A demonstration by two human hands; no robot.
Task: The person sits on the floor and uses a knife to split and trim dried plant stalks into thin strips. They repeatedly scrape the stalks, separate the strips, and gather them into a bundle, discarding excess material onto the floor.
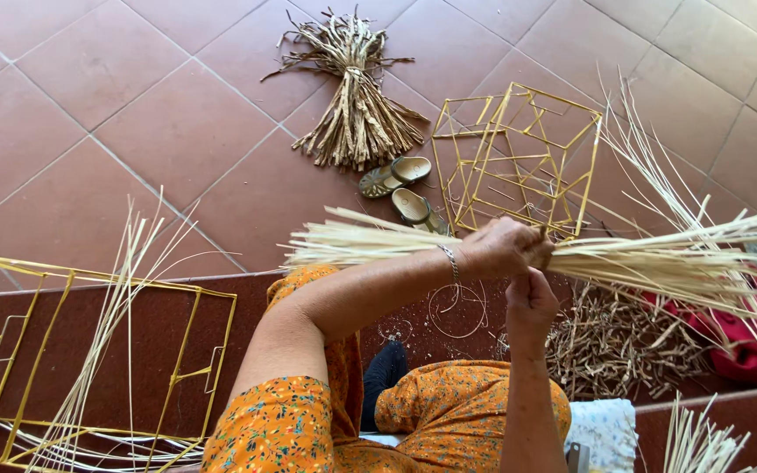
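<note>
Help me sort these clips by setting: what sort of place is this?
Probably a home porch or courtyard used for basket weaving. The floor is red tile, gold wire frames and a tied bundle of dried fibre lie about, and both hands, left hand and right hand, grip pale cane strips.

left hand (505,248): gripped the pale reed bundle (659,258)
right hand (532,302): fist just below it
floor: 2 sandals (400,188), gold wire frame (519,158)
</note>
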